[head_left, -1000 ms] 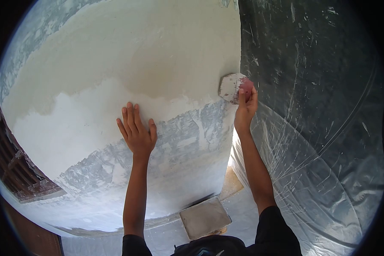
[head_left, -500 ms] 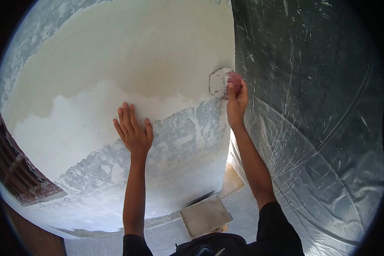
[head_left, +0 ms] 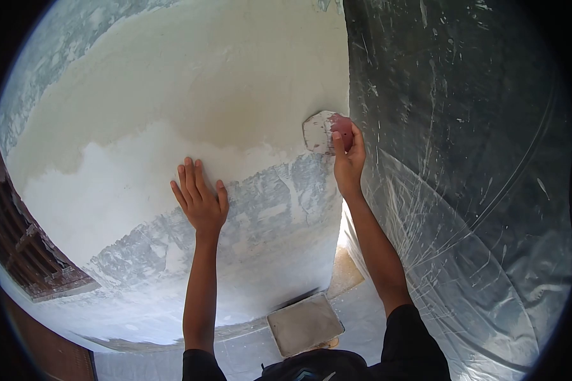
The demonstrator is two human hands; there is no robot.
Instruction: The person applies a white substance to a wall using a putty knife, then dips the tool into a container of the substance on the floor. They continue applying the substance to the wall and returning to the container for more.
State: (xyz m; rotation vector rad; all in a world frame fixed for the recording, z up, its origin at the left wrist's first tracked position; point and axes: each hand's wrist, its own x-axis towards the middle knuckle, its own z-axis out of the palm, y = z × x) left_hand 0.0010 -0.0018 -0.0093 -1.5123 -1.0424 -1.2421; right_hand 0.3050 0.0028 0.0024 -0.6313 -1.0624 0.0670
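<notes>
My left hand (head_left: 202,200) lies flat against the plastered wall (head_left: 171,82), fingers spread, near the lower edge of the pale plaster. My right hand (head_left: 349,155) pinches a roughly round, reddish sanding disc (head_left: 320,133) at the wall's right edge. White plaster smears cover most of the disc's left part, and a small dark dot shows on its red part. The disc rests against the wall, with my thumb in front of it; the rest of my fingers are partly hidden behind. Around the disc the wall is damp-looking beige above and patchy grey below.
Dark, paint-splashed plastic sheeting (head_left: 451,127) hangs right of the wall edge. A tray with a grey surface (head_left: 305,325) sits on the covered floor below. A brown wooden grille (head_left: 28,247) is set into the wall at the left.
My right hand and the disc have shifted slightly left and down along the wall. My left hand stays in nearly the same spot.
</notes>
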